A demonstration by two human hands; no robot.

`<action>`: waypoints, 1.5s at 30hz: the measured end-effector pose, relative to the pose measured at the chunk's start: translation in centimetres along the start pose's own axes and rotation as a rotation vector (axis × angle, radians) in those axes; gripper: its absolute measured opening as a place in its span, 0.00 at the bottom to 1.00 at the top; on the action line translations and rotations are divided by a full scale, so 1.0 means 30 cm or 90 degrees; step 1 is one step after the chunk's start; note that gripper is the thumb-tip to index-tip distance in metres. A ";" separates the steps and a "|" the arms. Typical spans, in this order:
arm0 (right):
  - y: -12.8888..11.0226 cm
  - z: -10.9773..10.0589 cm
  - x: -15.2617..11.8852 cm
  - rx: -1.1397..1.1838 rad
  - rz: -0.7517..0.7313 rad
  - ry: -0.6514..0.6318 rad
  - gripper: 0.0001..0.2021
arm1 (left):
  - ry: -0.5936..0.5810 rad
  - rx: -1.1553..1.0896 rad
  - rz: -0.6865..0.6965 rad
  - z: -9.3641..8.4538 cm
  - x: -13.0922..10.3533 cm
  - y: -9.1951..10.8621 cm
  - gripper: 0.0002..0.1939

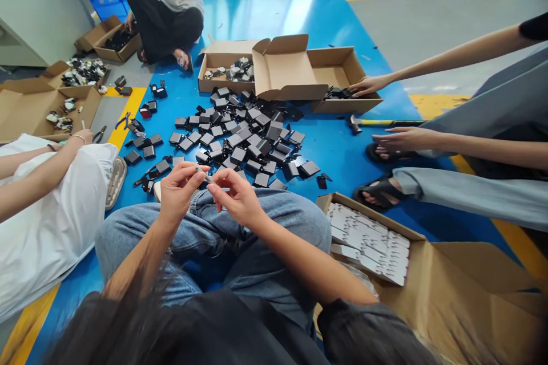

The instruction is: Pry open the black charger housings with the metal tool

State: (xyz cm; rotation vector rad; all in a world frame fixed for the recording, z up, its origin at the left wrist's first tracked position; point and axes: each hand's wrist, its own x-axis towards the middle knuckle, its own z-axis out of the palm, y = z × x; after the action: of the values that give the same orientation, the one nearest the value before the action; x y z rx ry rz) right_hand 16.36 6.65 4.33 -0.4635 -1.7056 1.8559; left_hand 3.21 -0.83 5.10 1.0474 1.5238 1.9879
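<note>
Above my crossed legs, my left hand [180, 185] and my right hand [236, 194] come close together. Between their fingertips runs a thin, small grey stick-like piece [206, 175], pinched at both ends; its exact kind is too small to tell. Just beyond my hands, a heap of small black box-shaped cases [252, 140] is spread over the blue floor. Several more black cases [149, 151] lie loose to the left of the heap.
Open cardboard boxes [280, 92] stand behind the heap, a co-worker's hand [363, 86] reaching into one. A hammer [355, 124] lies at right. Beside my right knee is a box of white parts [363, 236]. Other people sit at left and at the back. Pliers [122, 121] lie left.
</note>
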 end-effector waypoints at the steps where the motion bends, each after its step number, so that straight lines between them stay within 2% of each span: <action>1: 0.002 0.002 0.000 0.011 0.004 0.009 0.17 | 0.001 -0.001 0.000 0.001 -0.001 0.001 0.06; 11: -0.007 0.000 -0.002 -0.018 -0.014 0.038 0.17 | -0.005 -0.010 0.010 0.002 0.001 0.000 0.05; 16: -0.011 -0.009 0.003 0.031 0.057 -0.030 0.25 | -0.017 -0.003 -0.010 0.001 0.000 -0.002 0.07; 22: -0.021 -0.007 0.000 -0.073 -0.018 0.028 0.22 | -0.035 -0.033 -0.036 -0.001 0.000 -0.005 0.08; 28: -0.017 -0.007 -0.003 -0.064 -0.004 -0.039 0.27 | -0.050 -0.030 -0.057 -0.002 0.002 -0.003 0.12; 31: -0.016 -0.012 -0.001 -0.143 -0.047 0.015 0.21 | -0.051 -0.058 -0.063 0.002 0.002 -0.002 0.13; 34: -0.016 -0.013 -0.005 -0.254 -0.141 0.078 0.14 | -0.040 -0.059 -0.070 0.004 0.001 -0.002 0.14; 38: -0.014 -0.006 -0.014 -0.328 -0.210 0.098 0.10 | -0.022 -0.023 -0.075 0.004 -0.002 -0.004 0.15; 42: -0.023 0.000 -0.021 -0.284 -0.177 0.072 0.12 | -0.045 -0.033 -0.059 0.002 -0.001 -0.005 0.14; 45: -0.036 0.007 -0.021 -0.124 -0.070 0.033 0.16 | -0.067 -0.054 -0.037 0.000 0.003 -0.008 0.12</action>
State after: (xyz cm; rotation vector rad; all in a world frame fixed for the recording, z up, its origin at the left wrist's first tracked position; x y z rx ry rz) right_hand 16.91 6.14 5.32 -0.4807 -1.8480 1.5959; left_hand 3.14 -0.68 4.92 1.0441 1.3872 1.9095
